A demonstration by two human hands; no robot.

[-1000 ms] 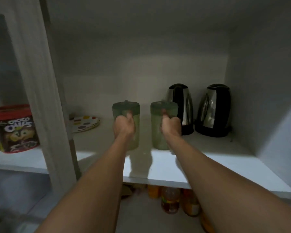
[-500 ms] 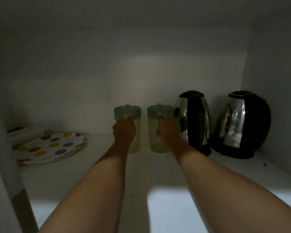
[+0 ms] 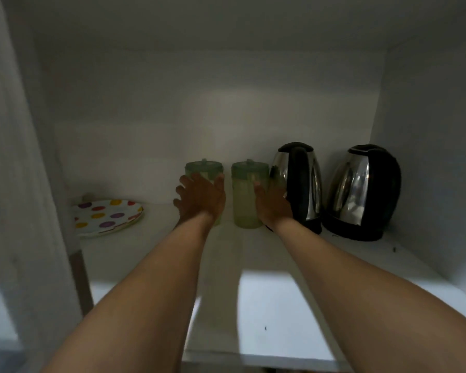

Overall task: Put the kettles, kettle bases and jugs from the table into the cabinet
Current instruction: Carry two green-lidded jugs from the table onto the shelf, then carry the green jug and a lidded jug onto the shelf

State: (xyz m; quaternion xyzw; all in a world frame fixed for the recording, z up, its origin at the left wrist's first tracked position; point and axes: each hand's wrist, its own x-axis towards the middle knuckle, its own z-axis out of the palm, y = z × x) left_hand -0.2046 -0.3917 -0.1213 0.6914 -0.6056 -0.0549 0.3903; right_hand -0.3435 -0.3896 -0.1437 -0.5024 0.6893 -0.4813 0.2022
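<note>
Two pale green jugs with green lids stand upright at the back of the white cabinet shelf [image 3: 267, 259]. My left hand [image 3: 201, 197] is in front of the left jug [image 3: 203, 168], fingers spread, holding nothing. My right hand [image 3: 273, 204] is open at the right side of the right jug [image 3: 245, 195], between it and a kettle. Two steel and black kettles stand on black bases to the right: the nearer kettle [image 3: 303, 181] and the far right kettle [image 3: 361, 189].
A white plate with coloured dots [image 3: 106, 215] lies at the shelf's left. The cabinet's left post [image 3: 24, 184] and right wall [image 3: 428, 157] close in the space. Bare shelf lies in front of the jugs.
Both hands have let go of the jugs and opened. The jugs now stand on the shelf farther back, next to the kettles. The view has moved closer in.
</note>
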